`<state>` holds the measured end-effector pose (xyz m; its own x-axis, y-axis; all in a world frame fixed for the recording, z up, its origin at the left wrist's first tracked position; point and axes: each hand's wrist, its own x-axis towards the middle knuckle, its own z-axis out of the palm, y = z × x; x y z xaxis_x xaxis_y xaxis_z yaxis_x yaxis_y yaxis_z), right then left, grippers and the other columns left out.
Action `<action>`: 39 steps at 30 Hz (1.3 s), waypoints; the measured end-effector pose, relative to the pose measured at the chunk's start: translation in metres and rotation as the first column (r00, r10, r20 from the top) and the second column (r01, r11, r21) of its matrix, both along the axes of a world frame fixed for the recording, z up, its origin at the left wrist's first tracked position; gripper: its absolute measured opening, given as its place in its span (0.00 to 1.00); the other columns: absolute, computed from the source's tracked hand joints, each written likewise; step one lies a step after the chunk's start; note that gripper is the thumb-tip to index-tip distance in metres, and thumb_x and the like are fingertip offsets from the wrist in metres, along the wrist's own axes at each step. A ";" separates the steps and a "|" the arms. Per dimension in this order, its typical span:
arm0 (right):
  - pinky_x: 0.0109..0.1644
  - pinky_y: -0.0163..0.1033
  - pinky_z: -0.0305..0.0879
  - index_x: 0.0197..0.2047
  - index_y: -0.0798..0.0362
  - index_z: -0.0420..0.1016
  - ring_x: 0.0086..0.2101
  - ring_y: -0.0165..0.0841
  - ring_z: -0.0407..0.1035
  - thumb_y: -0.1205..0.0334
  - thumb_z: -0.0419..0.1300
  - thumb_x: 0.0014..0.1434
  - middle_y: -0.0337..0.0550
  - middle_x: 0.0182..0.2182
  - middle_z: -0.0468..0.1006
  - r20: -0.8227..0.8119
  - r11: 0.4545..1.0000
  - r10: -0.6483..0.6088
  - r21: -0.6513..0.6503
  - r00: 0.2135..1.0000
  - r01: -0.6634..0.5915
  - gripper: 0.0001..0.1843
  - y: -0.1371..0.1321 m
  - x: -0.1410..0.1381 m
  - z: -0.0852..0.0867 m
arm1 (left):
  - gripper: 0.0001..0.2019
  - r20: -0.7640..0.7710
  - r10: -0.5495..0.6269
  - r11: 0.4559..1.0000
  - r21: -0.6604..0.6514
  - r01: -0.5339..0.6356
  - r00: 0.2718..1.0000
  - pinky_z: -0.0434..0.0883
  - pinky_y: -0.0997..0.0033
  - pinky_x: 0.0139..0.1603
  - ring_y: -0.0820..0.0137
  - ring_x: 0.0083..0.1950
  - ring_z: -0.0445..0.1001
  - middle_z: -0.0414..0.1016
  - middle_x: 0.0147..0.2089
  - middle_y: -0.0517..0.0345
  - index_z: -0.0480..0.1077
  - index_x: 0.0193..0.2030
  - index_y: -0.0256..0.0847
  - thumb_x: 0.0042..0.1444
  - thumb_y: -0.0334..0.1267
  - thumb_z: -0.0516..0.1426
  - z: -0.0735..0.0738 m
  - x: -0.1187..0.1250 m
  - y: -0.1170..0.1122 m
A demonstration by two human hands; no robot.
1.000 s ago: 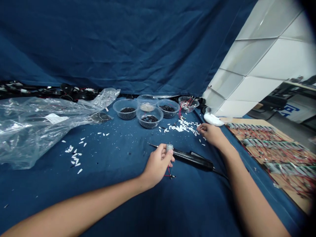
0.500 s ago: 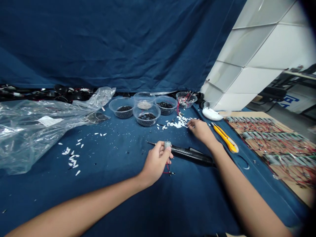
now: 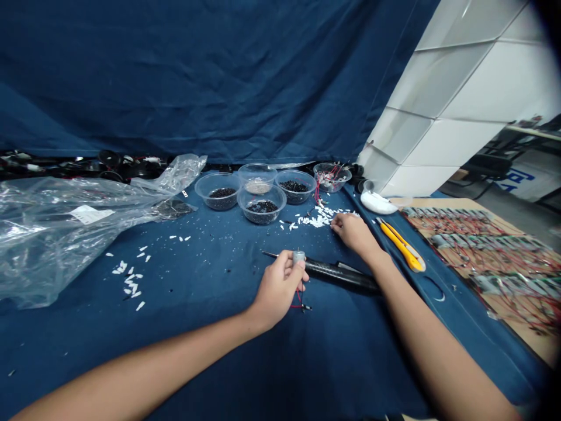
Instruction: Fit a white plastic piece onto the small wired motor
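Note:
My left hand (image 3: 279, 286) is closed around a small grey motor (image 3: 298, 256), held upright with its shaft upward. Red and black wires (image 3: 301, 305) dangle from below it. Behind that hand lies a black electric screwdriver (image 3: 339, 273), its thin tip pointing left. My right hand (image 3: 353, 231) is at the right edge of a pile of small white plastic pieces (image 3: 319, 218). Its fingers are pinched together at the pile; whether a piece is between them is hidden.
Clear bowls (image 3: 262, 217) of small black parts stand at the back; another bowl (image 3: 332, 186) holds wired parts. Right are a yellow utility knife (image 3: 403, 245) and a board (image 3: 464, 206) with rows of wired motors. A plastic bag (image 3: 56, 234) and scattered white pieces (image 3: 130, 285) lie left.
My right hand's fingers have drawn closer together at the white pile, and the hand has shifted very slightly. My left hand still holds the motor in about the same place.

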<state>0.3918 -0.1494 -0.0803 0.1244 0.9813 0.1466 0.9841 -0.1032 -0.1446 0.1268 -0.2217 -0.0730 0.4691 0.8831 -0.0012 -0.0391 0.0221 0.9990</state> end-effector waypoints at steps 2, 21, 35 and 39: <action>0.43 0.34 0.60 0.38 0.57 0.73 0.37 0.34 0.69 0.67 0.56 0.62 0.47 0.35 0.75 0.002 1.000 -0.007 0.005 1.000 0.007 0.05 0.000 0.000 0.000 | 0.12 -0.001 -0.001 1.000 0.001 0.001 1.000 0.68 0.73 0.31 0.76 0.27 0.70 0.72 0.32 0.58 0.66 0.45 0.37 0.64 0.45 0.51 0.000 0.000 0.000; 0.42 0.36 0.60 0.52 0.50 0.71 0.35 0.33 0.67 0.61 0.51 0.67 0.48 0.42 0.67 0.087 0.995 0.102 -0.009 0.991 -0.102 0.13 0.001 -0.015 0.004 | 0.12 -0.013 0.002 1.000 0.006 -0.002 1.000 0.68 0.73 0.31 0.76 0.27 0.70 0.72 0.31 0.59 0.65 0.44 0.36 0.65 0.44 0.51 0.001 -0.001 -0.001; 0.38 0.36 0.57 0.43 0.54 0.70 0.37 0.36 0.67 0.63 0.51 0.66 0.48 0.38 0.70 0.079 1.000 0.021 0.000 0.997 -0.021 0.08 0.000 -0.017 0.008 | 0.12 -0.011 -0.005 1.000 0.017 0.005 1.000 0.67 0.73 0.30 0.76 0.27 0.69 0.72 0.32 0.59 0.66 0.45 0.36 0.65 0.44 0.51 0.000 -0.001 0.000; 0.39 0.35 0.57 0.41 0.54 0.69 0.38 0.35 0.68 0.68 0.53 0.63 0.47 0.39 0.71 0.055 1.000 0.026 0.010 0.998 -0.026 0.05 0.000 -0.015 0.007 | 0.13 -0.008 -0.005 1.000 0.011 0.005 1.000 0.68 0.73 0.31 0.76 0.27 0.69 0.72 0.31 0.59 0.66 0.45 0.36 0.65 0.45 0.51 0.000 -0.002 0.000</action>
<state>0.3772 -0.1493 -0.0735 0.0903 0.9824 0.1632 0.9929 -0.0762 -0.0909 0.1248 -0.2216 -0.0729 0.4734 0.8809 0.0045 -0.0309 0.0116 0.9995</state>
